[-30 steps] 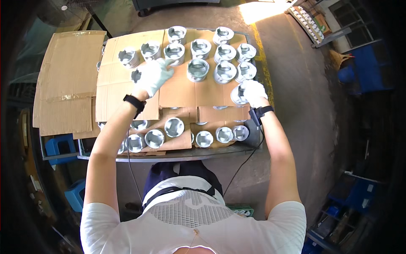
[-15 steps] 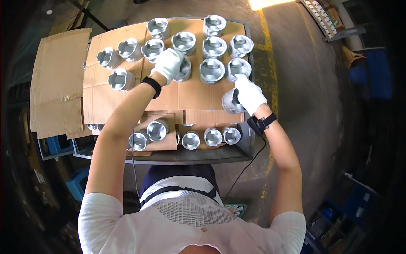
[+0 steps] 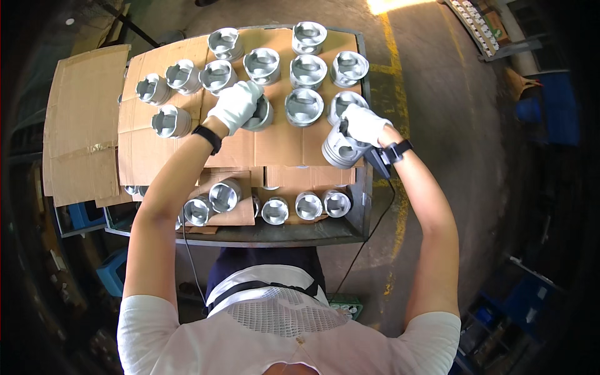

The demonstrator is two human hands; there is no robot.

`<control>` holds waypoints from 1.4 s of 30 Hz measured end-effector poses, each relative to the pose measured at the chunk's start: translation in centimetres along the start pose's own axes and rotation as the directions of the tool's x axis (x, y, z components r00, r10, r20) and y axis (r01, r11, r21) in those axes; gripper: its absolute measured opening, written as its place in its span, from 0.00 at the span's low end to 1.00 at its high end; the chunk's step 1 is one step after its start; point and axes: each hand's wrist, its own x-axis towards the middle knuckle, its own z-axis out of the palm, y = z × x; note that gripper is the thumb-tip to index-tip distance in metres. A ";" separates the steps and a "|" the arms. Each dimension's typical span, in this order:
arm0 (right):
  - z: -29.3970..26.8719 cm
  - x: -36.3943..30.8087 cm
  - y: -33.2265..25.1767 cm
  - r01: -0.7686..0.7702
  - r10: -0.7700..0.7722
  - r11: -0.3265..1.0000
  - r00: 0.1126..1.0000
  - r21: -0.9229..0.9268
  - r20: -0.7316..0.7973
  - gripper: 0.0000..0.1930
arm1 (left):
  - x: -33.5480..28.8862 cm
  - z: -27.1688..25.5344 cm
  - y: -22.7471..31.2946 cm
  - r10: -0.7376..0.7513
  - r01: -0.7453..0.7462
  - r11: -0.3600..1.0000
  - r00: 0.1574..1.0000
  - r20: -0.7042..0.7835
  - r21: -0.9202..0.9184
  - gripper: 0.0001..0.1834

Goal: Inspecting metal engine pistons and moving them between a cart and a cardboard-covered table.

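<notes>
My left hand [image 3: 236,105], in a white glove, closes its fingers over the far left edge of a silver piston [image 3: 264,117] on the cardboard sheet [image 3: 231,149]. The glove hides part of that piston. At the sheet's near right corner, my right hand [image 3: 364,123], also gloved, grips another piston [image 3: 340,151] by its upper part. This one is tilted, so its grooved side shows. Right behind my right hand stands a further piston [image 3: 345,102], partly covered by the glove. To the left of it sits an upright piston [image 3: 304,107].
Several more pistons [image 3: 262,65] stand spread over the upper cardboard. A lower layer of pistons [image 3: 275,211] shows at the near side of the metal bin [image 3: 250,236]. Loose cardboard [image 3: 84,125] lies at the left. A cable [image 3: 375,225] hangs from my right wrist.
My right hand has turned the piston it holds, and more of its side now shows. My left hand has come slightly nearer to me, together with its piston. The whole view has shifted a little.
</notes>
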 end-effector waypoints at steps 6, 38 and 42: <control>3.5 -8.6 -1.3 -0.238 0.360 -0.031 0.903 0.971 0.233 0.08 | 0.0 -2.9 5.6 0.255 -0.244 0.933 0.967 0.006 -0.265 0.08; 35.0 -43.2 -59.8 0.527 0.971 -0.238 0.106 0.816 0.215 0.06 | -29.4 7.3 20.8 0.935 -0.235 0.355 0.074 0.348 -0.905 0.08; 40.8 -45.8 -68.1 0.246 0.971 -0.014 -0.228 0.969 0.072 0.08 | -37.0 3.2 30.4 0.952 -0.441 0.127 -0.196 0.234 -0.888 0.09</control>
